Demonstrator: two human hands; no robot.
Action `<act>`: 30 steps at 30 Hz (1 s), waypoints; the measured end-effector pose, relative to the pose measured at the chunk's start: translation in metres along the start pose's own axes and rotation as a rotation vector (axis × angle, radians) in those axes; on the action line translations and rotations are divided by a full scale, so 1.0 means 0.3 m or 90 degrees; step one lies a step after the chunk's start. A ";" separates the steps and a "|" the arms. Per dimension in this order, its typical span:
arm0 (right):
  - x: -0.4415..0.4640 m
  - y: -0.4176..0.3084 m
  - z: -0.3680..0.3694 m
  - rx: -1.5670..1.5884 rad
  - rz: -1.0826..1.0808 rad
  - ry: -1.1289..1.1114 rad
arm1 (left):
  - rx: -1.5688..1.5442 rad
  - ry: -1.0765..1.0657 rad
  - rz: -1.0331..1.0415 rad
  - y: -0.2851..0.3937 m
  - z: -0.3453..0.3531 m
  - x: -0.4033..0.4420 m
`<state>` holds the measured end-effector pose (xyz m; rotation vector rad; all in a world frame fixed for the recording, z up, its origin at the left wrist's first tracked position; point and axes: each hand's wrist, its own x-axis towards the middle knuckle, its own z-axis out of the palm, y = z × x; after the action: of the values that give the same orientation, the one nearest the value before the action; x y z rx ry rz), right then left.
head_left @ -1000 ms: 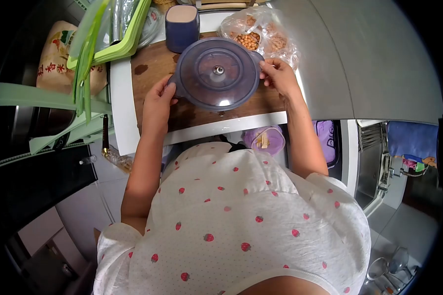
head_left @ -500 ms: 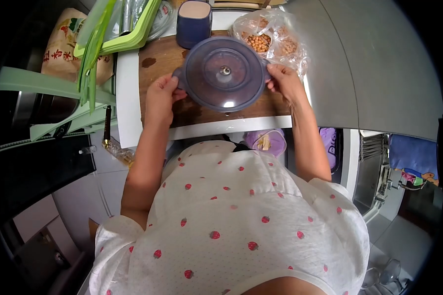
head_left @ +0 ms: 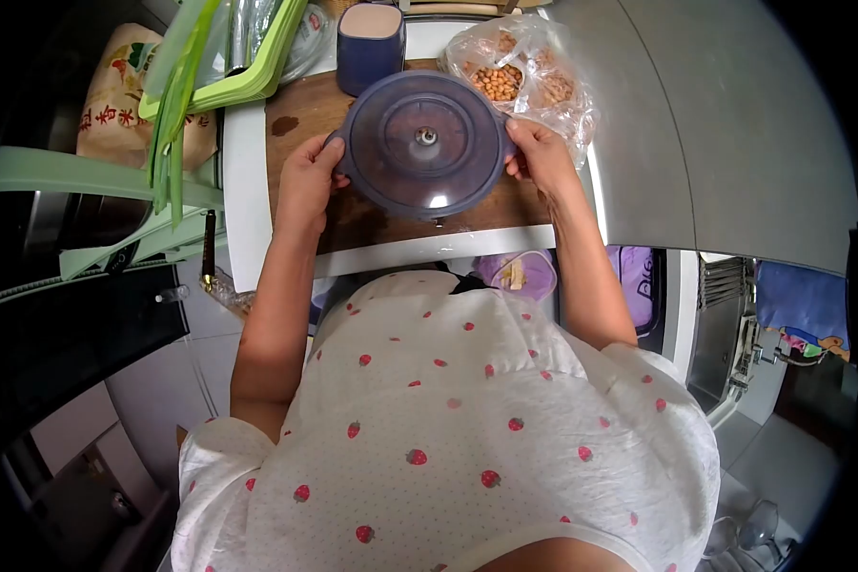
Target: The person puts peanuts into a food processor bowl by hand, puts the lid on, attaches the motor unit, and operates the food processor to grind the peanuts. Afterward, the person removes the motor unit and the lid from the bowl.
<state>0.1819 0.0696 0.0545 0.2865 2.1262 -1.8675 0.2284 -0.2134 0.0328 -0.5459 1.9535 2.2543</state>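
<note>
A round, translucent dark container with a lid (head_left: 423, 181) is over the brown wooden board (head_left: 300, 105). Its lid has a small metal piece in the centre. My left hand (head_left: 307, 181) pinches the tab on its left side, and my right hand (head_left: 541, 157) pinches the tab on the right. Behind it stands a dark blue box-shaped container (head_left: 370, 57) with a beige top. Clear plastic bags (head_left: 567, 105) with peanuts (head_left: 499, 83) lie behind my right hand. What the lidded container holds is hard to make out.
Light green trays (head_left: 248, 88) with long green leaves (head_left: 169, 143) are at the back left, beside a printed sack (head_left: 114, 86). A purple bin (head_left: 529, 276) stands below the white counter edge (head_left: 429, 248). A grey surface (head_left: 715, 124) lies right.
The whole view has shifted slightly. Both hands keep their hold on the tabs, and the lidded container stays over the board between them.
</note>
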 end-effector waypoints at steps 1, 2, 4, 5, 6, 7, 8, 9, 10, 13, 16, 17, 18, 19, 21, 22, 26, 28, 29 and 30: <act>-0.003 0.005 0.002 0.000 -0.002 -0.001 | 0.009 0.010 0.005 0.001 0.008 -0.009; -0.003 0.010 0.006 -0.002 -0.008 0.014 | 0.016 0.022 0.013 0.007 0.011 -0.013; -0.002 0.000 0.016 -0.005 -0.020 0.023 | 0.005 0.026 0.013 0.003 0.005 -0.010; -0.010 -0.004 0.015 -0.012 -0.008 0.020 | -0.007 0.026 0.003 -0.007 0.004 -0.011; -0.021 0.001 0.009 -0.018 0.007 0.020 | -0.009 0.027 -0.002 -0.012 0.004 -0.012; -0.017 0.007 0.001 -0.019 0.011 0.022 | 0.003 0.022 -0.001 -0.010 0.003 -0.006; 0.011 0.006 -0.008 -0.031 -0.007 0.007 | 0.015 0.016 0.006 -0.002 0.004 0.004; 0.034 0.007 -0.014 -0.043 -0.026 -0.008 | 0.016 0.013 0.010 0.003 0.002 0.008; 0.052 0.022 -0.013 -0.043 -0.029 -0.006 | 0.052 0.005 0.001 0.008 -0.003 0.008; 0.053 0.011 0.031 -0.253 -0.270 0.138 | 0.210 0.052 0.179 -0.008 -0.001 0.034; -0.019 -0.043 0.080 -0.429 -0.494 0.158 | 0.367 0.091 0.437 0.015 0.047 0.049; -0.022 -0.042 0.092 -0.430 -0.493 0.159 | 0.404 0.076 0.508 0.024 0.069 0.047; -0.023 -0.040 0.104 -0.419 -0.513 0.143 | 0.404 0.074 0.506 0.024 0.088 0.045; -0.022 -0.039 0.115 -0.406 -0.534 0.126 | 0.461 0.072 0.499 0.023 0.106 0.041; -0.010 -0.011 0.124 -0.462 -0.542 0.132 | 0.521 0.069 0.488 0.018 0.118 0.034; -0.003 0.012 0.122 -0.481 -0.569 0.138 | 0.584 0.083 0.504 0.011 0.119 0.027; 0.015 0.012 0.121 -0.472 -0.560 0.117 | 0.669 0.133 0.495 0.014 0.144 0.010; 0.013 0.016 0.119 -0.479 -0.556 0.116 | 0.672 0.150 0.513 0.007 0.154 -0.007; 0.017 0.010 0.120 -0.485 -0.559 0.117 | 0.674 0.171 0.536 0.012 0.156 -0.011; 0.027 0.011 0.120 -0.483 -0.567 0.119 | 0.673 0.176 0.542 0.018 0.159 -0.010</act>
<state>0.1786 0.0341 0.0446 -0.7949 3.2050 -1.1660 0.2202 -0.1675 0.0440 0.1736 3.5009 0.9593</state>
